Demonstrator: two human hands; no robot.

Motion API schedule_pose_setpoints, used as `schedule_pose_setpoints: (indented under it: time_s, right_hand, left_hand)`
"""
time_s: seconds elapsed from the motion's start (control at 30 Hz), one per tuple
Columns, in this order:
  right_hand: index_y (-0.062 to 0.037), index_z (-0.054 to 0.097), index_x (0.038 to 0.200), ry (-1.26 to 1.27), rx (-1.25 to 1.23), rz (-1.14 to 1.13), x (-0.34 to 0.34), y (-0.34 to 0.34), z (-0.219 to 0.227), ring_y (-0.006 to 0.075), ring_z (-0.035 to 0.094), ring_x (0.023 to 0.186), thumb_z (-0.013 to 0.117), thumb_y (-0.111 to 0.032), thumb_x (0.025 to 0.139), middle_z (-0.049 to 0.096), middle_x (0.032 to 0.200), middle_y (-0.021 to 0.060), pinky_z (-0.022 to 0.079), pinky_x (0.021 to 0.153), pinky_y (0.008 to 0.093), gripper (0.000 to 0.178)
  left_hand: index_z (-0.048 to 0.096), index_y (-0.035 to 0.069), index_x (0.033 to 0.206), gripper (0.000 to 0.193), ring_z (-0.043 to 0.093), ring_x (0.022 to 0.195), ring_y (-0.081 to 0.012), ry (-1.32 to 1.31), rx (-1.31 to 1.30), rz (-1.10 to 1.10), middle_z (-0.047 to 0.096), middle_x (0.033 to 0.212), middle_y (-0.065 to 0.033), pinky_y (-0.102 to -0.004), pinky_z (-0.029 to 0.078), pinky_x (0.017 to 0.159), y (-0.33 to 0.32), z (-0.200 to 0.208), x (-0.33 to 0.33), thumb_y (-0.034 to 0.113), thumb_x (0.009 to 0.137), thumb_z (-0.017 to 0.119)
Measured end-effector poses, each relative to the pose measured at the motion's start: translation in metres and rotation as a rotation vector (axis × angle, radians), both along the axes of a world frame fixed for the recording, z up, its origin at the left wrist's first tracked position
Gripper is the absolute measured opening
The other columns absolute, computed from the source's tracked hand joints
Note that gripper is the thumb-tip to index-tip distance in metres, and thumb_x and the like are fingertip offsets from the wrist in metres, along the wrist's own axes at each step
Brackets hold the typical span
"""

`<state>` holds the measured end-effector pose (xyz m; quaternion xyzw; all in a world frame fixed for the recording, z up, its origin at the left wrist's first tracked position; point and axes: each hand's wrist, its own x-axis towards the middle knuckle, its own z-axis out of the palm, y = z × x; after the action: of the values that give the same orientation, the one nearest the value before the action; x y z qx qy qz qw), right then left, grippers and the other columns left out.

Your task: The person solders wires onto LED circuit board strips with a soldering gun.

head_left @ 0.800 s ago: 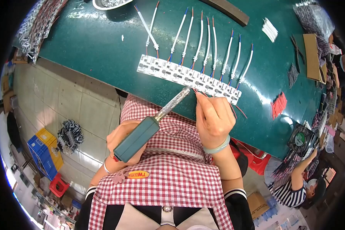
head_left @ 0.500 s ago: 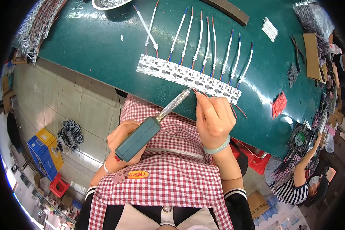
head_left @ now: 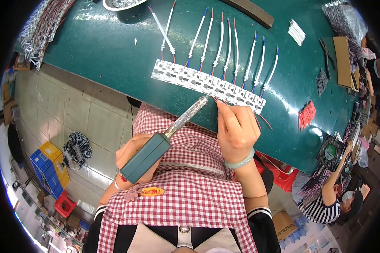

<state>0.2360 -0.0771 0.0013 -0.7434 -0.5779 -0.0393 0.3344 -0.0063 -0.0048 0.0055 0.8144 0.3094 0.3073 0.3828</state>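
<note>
1. The white circuit strip (head_left: 209, 85) lies close along the near edge of the green table (head_left: 97, 46), running from 10 o'clock to 4 o'clock; past the edge at 8 o'clock the tiled floor (head_left: 50, 114) opens out, and bare table top spreads toward 11 o'clock.
2. The left hand (head_left: 133, 158) is closed around the green handle of the soldering iron (head_left: 169, 135), whose metal tip points to 1 o'clock and meets the strip's near edge.
3. The right hand (head_left: 236, 128) is pinched shut on a thin red wire (head_left: 223, 103) just beside the iron's tip, at 3 o'clock of it.
4. Against the earlier pictures, both hands, the iron and the strip sit in the same places; no shift shows.
5. Counted: one strip, one iron, about nine white wire leads (head_left: 221, 42) fanning from the strip toward 12 o'clock.
6. A loose bundle of red wires (head_left: 307, 114) lies at 3 o'clock of the strip, well apart; another person (head_left: 325, 202) works at 4 o'clock.
</note>
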Motion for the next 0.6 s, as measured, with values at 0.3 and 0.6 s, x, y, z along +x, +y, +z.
schedule_pose_setpoints:
  time_s: [0.3,0.6]
  right_hand:
    - [0.0021,0.072,0.096,0.046,0.018,0.04,-0.002,-0.01,0.035,0.0237,0.061,0.067,0.076,0.011,0.069,0.062,0.08,0.0087,0.049,0.057,0.0332,0.029]
    - [-0.0003,0.073,0.096,0.025,0.093,0.089,-0.007,0.021,-0.008,0.0219,0.061,0.067,0.076,0.006,0.071,0.061,0.078,0.0066,0.049,0.057,0.033,0.026]
  left_hand:
    - [0.07,-0.004,0.104,0.027,0.068,0.077,-0.0284,0.054,-0.028,0.054,0.069,0.094,-0.0178,-0.0353,0.054,0.071,0.0,-0.003,-0.011,0.005,0.079,0.074]
    - [0.07,-0.006,0.101,0.023,0.071,0.08,-0.0299,0.007,0.012,0.054,0.07,0.096,-0.0184,-0.0349,0.055,0.067,0.006,-0.005,-0.007,0.001,0.079,0.075]
